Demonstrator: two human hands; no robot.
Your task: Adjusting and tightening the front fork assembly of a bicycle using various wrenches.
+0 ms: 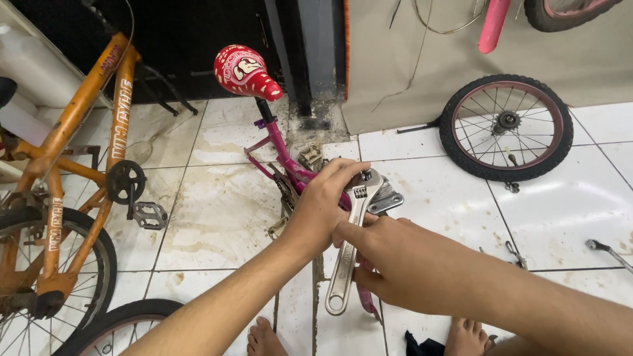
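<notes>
Over the pink bike frame (285, 153), both hands' fingers grip the wrench (349, 244).

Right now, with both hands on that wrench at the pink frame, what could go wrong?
1. The wrench could slip off the frame, so the left hand near its jaw might get pinched or scraped.
2. The right hand grips mid-handle; a sudden release may jerk it toward the bare feet below.

We see an orange bicycle (72, 178) at left, a loose spoked wheel (506, 126) leaning on the beige wall (395, 59), and small tools (606, 250) on the stained tiled floor (217, 217).
</notes>
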